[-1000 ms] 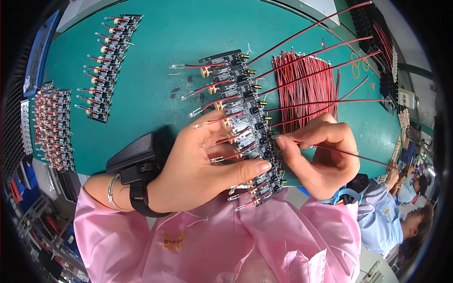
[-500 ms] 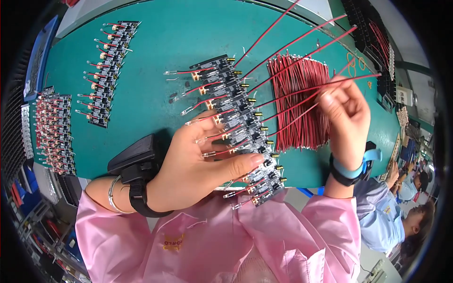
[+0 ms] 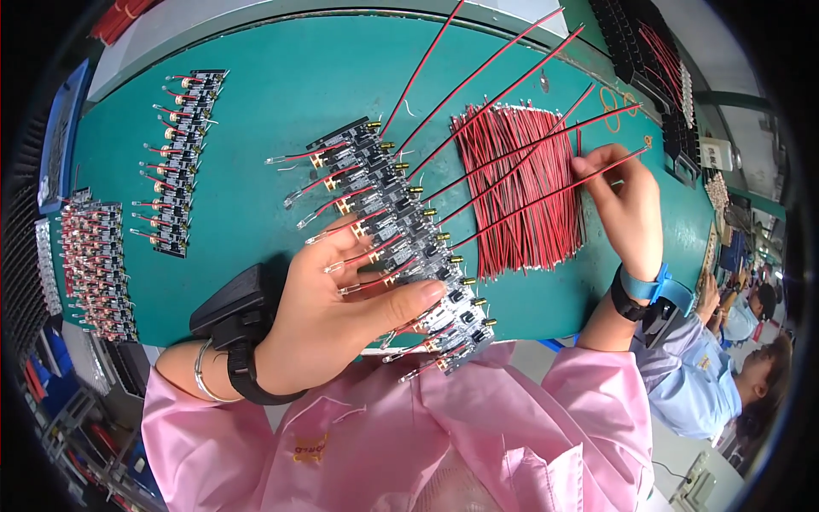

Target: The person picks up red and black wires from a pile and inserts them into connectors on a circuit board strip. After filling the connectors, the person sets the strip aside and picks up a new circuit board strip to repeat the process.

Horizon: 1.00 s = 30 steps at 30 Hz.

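My left hand (image 3: 328,316) grips a strip of joined black circuit boards (image 3: 384,218), tilted above the green work surface, its thumb pressed on the boards' face. Small clear LEDs on short red wires (image 3: 299,198) stick out along its left edge. Several long red-and-black wires (image 3: 503,72) fan out from its right edge. My right hand (image 3: 627,200) is closed at the right edge of a flat pile of red-and-black wires (image 3: 520,196), thumb and fingertips pinched around a wire (image 3: 579,139). One long wire from the strip crosses that hand's fingers.
A second board strip (image 3: 175,162) lies at the left on the green work surface (image 3: 256,102). Further left is a stack of board strips (image 3: 94,269). Rubber bands (image 3: 610,109) lie beyond the pile. People in blue (image 3: 704,375) sit at the right.
The board strip and my left hand have shifted left. My right hand has let go of a long wire on the strip and now pinches at the pile's right edge.
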Available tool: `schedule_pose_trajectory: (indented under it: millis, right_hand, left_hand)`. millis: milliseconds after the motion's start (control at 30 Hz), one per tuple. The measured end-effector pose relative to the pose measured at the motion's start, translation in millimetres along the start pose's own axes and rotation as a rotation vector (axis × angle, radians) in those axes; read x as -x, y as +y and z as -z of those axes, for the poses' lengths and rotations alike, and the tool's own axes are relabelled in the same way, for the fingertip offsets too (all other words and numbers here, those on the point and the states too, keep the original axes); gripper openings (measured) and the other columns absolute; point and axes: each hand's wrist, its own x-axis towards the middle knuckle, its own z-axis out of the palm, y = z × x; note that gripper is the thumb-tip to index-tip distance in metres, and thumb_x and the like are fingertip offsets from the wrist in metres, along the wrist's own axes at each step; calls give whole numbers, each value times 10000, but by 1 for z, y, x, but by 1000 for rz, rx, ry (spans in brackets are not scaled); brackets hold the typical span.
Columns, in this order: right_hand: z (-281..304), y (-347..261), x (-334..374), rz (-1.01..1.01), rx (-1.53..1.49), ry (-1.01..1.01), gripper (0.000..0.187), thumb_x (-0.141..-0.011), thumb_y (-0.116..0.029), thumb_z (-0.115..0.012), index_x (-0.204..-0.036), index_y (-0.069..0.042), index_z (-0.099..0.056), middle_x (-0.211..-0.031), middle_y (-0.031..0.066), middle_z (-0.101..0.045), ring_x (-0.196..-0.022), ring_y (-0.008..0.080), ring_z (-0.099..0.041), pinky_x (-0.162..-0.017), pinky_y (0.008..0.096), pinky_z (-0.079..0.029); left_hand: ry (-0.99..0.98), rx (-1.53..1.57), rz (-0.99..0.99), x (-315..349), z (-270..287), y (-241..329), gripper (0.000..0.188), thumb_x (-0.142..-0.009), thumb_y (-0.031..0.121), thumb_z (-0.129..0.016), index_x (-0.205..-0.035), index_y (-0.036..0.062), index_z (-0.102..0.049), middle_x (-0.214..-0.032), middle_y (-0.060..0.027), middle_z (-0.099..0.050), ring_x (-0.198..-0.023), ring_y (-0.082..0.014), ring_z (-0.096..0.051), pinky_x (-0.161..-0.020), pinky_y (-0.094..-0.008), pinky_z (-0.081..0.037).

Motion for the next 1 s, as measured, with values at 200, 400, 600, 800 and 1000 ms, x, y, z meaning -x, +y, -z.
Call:
schedule_pose_trajectory:
  millis: [200,400,600,800,1000]
  right_hand:
    - [1,5,-2,-71,22,54,145,-767,-121,-584,-777,17,-542,-642,36,-538,-575,82,-478,-540,225,-385]
    - [-1,13,-2,-17,0,-8,115,-766,-94,-549,-761,18,-523,-645,42,-539,-577,94,-479,-547,241,-391]
    - [-5,3,-3,-56,113,-37,122,-777,-99,-538,-750,15,-505,-642,44,-529,-600,90,-475,-564,239,-388]
    - [5,-1,0,-66,-49,-56,102,-812,-88,-498,-781,9,-498,-682,15,-505,-640,89,-457,-597,224,-377]
    - [13,-9,8,-13,-519,-165,100,-825,-86,-486,-855,5,-514,-782,11,-499,-704,87,-455,-633,214,-379]
  left_hand:
    - [-17,15,1,1,0,2,319,-693,17,-667,-968,2,-505,-933,-43,-558,-843,-109,-550,-734,-236,-459]
    - [-4,-20,-42,0,0,-1,317,-694,28,-670,-967,3,-512,-932,-39,-556,-839,-109,-550,-725,-235,-459]
    - [-10,-11,-22,2,0,0,317,-696,35,-671,-968,2,-512,-934,-40,-556,-838,-108,-551,-723,-235,-456]
    - [-27,-22,-16,3,0,3,315,-702,31,-664,-972,2,-506,-935,-43,-555,-836,-111,-551,-715,-239,-467]
    - [-38,32,-4,3,-1,5,327,-712,18,-649,-997,-1,-489,-933,-49,-556,-831,-116,-551,-683,-246,-491]
